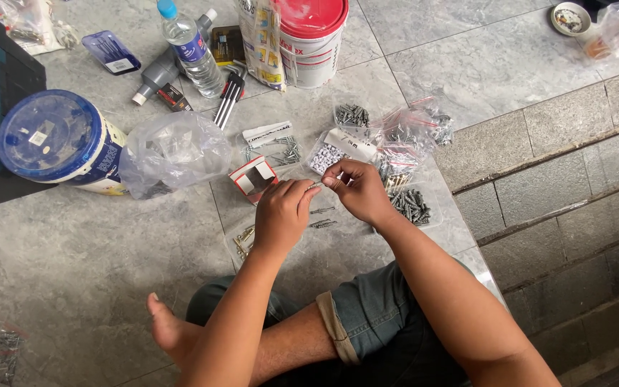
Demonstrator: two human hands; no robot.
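I sit cross-legged on a grey tiled floor. My left hand (pixel 281 213) and my right hand (pixel 356 188) meet in front of me, fingertips pinched together on a small screw (pixel 317 186) held between them. Two more screws (pixel 322 217) lie on the tile just below my hands. Clear plastic bags of grey wall plugs (pixel 411 204) and screws (pixel 404 140) lie to the right of my right hand. A small open red and white cardboard box (pixel 253 179) stands just left of my left hand.
A crumpled clear plastic bag (pixel 173 152) and a blue-lidded bucket (pixel 55 140) lie at the left. At the back stand a red-lidded bucket (pixel 313 36), a water bottle (pixel 189 46), a grey pipe fitting (pixel 155 75) and hex keys (pixel 229 97). A stone step edge (pixel 539 158) runs along the right.
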